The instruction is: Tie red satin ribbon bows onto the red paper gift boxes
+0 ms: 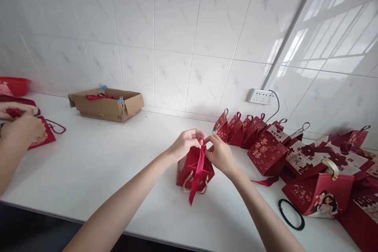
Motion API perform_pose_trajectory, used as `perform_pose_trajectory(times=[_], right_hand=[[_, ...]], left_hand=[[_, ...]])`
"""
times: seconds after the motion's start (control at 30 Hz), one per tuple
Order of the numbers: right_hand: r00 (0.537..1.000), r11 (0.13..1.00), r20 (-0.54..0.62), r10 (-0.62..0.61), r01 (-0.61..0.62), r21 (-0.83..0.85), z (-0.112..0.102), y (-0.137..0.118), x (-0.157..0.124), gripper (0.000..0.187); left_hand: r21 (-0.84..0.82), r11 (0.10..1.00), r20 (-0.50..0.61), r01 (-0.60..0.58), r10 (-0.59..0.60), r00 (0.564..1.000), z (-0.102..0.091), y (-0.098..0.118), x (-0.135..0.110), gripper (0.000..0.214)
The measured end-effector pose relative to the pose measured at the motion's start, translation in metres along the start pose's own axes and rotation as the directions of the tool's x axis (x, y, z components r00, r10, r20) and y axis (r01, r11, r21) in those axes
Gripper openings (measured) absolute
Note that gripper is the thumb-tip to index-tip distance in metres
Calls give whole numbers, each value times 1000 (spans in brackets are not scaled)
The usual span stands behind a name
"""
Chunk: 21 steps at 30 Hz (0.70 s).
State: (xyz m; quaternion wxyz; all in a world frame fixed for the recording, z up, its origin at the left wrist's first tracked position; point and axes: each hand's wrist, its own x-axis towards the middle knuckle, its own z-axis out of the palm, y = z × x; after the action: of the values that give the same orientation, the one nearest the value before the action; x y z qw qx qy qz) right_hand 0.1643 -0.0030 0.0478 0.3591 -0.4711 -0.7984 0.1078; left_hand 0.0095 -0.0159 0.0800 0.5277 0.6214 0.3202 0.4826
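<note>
A small red gift box (pixel 191 171) with gold cord handles stands on the white counter (pixel 103 165) in front of me. A red ribbon (pixel 198 173) runs from its top down over the front face. My left hand (pixel 186 143) and my right hand (pixel 220 153) meet above the box top, and the fingers of both pinch the ribbon there. The knot area is hidden between the fingertips.
A row of finished red boxes (pixel 239 128) and a pile of red boxes and flat cards (pixel 321 169) fill the right side. A black ring (pixel 291 214) lies near the front edge. An open cardboard box (pixel 106 104) stands at the back left. Another person's hands (pixel 17 126) hold red items at far left. A wall socket (pixel 260 96) sits on the tiles.
</note>
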Motion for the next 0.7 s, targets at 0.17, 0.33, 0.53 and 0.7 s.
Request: perform_pose_trajectory(times=[0.17,0.33,0.53,0.7], right_hand=[[994,998,102,-49,46,31,13,5,-7,15],[993,910,51,106,-118,397,0,-3,-2,4],[988,615,111,104,-152,774,-34,-21,28,28],[987,561,148,61,-157,813,-47,-38,37,40]], left_hand=[[-262,962,-179,-80,33,983,-18,25,5,24],[-135,978,-152,-156,135,979,-32,49,9,21],[169,953,-204,-250,282,937,-36,82,14,16],[259,921,-242,-290,353,904,-41,89,14,22]])
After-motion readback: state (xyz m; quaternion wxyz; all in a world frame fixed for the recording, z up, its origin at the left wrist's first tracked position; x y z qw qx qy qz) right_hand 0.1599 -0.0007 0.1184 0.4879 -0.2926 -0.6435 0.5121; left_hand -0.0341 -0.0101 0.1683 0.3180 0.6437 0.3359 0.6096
